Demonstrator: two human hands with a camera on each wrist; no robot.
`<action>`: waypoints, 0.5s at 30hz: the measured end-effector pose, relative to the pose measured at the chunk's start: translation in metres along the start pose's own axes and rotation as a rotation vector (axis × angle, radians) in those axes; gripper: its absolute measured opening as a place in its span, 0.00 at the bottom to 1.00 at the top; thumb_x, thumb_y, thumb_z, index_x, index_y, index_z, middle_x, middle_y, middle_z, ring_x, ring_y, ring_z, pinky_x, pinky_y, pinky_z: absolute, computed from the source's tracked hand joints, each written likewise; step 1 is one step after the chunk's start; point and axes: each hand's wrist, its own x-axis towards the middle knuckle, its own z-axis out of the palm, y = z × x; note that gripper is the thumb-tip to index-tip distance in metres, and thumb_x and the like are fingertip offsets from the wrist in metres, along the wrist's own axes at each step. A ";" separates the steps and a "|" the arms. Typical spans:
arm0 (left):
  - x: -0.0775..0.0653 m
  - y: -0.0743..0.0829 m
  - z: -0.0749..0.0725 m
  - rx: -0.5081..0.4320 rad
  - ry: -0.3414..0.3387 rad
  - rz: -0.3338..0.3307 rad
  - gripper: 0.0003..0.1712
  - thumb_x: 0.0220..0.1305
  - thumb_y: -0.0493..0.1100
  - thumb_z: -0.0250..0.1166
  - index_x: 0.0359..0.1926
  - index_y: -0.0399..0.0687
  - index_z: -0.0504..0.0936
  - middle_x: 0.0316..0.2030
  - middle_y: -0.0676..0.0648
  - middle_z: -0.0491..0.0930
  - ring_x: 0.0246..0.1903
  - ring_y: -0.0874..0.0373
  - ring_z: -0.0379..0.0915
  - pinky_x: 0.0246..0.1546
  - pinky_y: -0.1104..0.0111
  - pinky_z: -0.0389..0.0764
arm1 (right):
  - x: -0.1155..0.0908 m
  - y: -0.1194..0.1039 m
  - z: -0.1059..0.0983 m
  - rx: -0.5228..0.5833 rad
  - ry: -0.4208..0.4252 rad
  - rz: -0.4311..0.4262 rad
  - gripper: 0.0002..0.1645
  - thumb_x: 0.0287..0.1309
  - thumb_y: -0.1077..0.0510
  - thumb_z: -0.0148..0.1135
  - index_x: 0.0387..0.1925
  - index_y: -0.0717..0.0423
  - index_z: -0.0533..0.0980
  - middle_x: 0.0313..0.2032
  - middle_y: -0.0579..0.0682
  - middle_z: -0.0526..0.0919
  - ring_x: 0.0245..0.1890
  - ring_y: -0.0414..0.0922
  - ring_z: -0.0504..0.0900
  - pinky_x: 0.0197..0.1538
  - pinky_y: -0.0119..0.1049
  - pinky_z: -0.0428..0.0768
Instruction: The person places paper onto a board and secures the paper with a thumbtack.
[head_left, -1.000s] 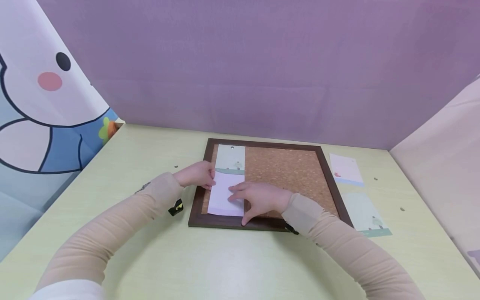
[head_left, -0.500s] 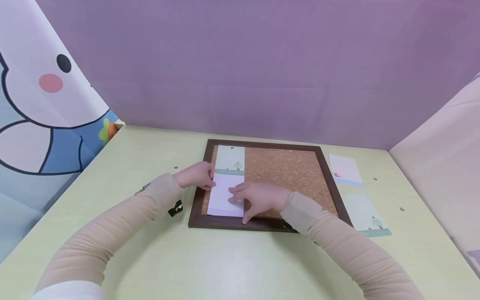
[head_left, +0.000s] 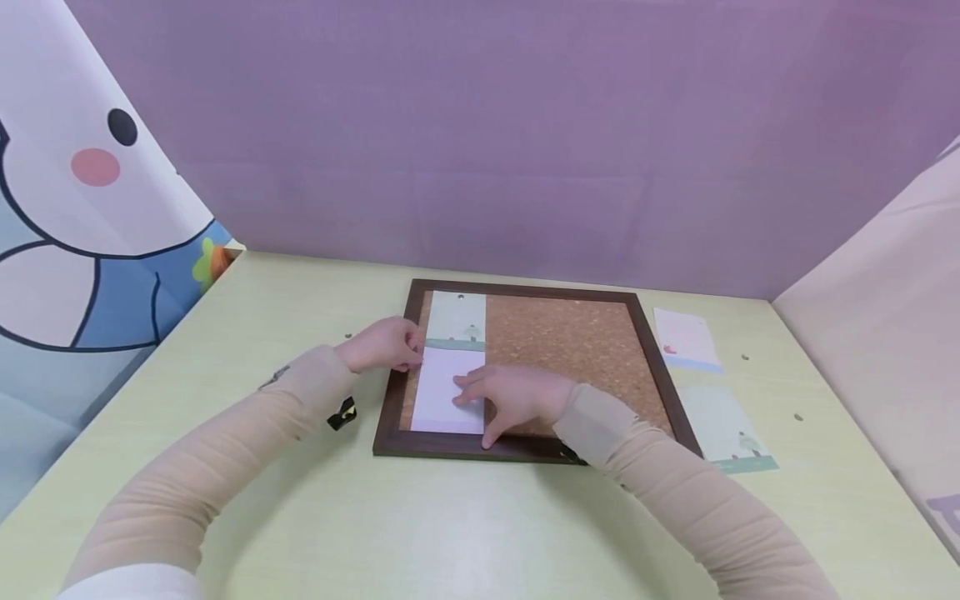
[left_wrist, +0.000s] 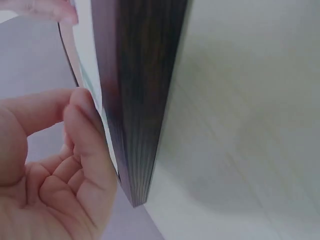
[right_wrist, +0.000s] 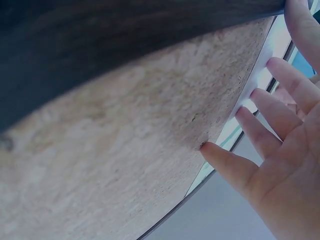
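A dark-framed cork board [head_left: 577,342] lies on the table with two sheets in a column along its left side. The upper one is a pale green notepaper sheet [head_left: 456,318] with a tree print; the lower is a white notepaper sheet [head_left: 442,392]. My left hand [head_left: 386,343] is at the white sheet's upper left edge, thumb and index tips together and other fingers curled; I cannot tell whether anything is between those tips. The spread fingers of my right hand [head_left: 517,393] press the white sheet's right side. Its thumb rests on the front frame bar.
A pink-printed sheet [head_left: 687,337] and another green sheet [head_left: 723,427] lie right of the board. Small round silver tacks, one a tack [head_left: 745,357], are on the table; another tack [head_left: 461,297] is at the top of the upper sheet. A purple curtain [head_left: 480,150] stands behind.
My left hand has shifted slightly left and away from me, its fingertips now nearer the white sheet's left edge. The right hand has stayed in place on the sheet.
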 end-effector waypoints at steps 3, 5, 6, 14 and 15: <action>-0.002 -0.002 -0.007 -0.017 0.029 -0.011 0.13 0.60 0.39 0.63 0.22 0.43 0.69 0.19 0.49 0.76 0.21 0.59 0.71 0.25 0.71 0.71 | 0.001 0.000 0.000 0.000 0.001 -0.002 0.39 0.46 0.51 0.74 0.61 0.51 0.72 0.70 0.48 0.60 0.70 0.47 0.59 0.71 0.41 0.58; -0.003 -0.003 -0.011 -0.023 0.050 -0.012 0.12 0.61 0.41 0.63 0.25 0.41 0.70 0.20 0.48 0.77 0.22 0.58 0.72 0.25 0.71 0.71 | 0.001 0.000 0.001 -0.004 0.003 -0.002 0.39 0.45 0.51 0.74 0.61 0.51 0.72 0.70 0.48 0.60 0.70 0.47 0.59 0.71 0.41 0.57; -0.003 -0.004 -0.013 -0.023 0.059 -0.008 0.12 0.61 0.41 0.63 0.26 0.41 0.71 0.21 0.48 0.78 0.23 0.58 0.73 0.26 0.71 0.72 | 0.001 0.000 0.001 -0.005 0.001 0.003 0.39 0.46 0.50 0.74 0.61 0.50 0.71 0.70 0.48 0.60 0.70 0.47 0.59 0.71 0.40 0.57; -0.007 -0.014 -0.031 -0.008 0.126 0.011 0.11 0.64 0.42 0.58 0.34 0.37 0.74 0.27 0.44 0.81 0.28 0.56 0.77 0.34 0.66 0.75 | 0.000 -0.001 0.000 0.007 0.006 0.010 0.39 0.45 0.51 0.74 0.61 0.51 0.71 0.70 0.48 0.60 0.70 0.47 0.59 0.71 0.41 0.57; -0.008 -0.015 -0.032 -0.010 0.131 0.010 0.11 0.64 0.42 0.58 0.35 0.36 0.74 0.27 0.44 0.81 0.29 0.55 0.77 0.35 0.65 0.75 | -0.001 -0.001 0.000 0.009 0.007 0.009 0.39 0.45 0.51 0.74 0.61 0.51 0.71 0.70 0.49 0.60 0.70 0.48 0.59 0.71 0.41 0.57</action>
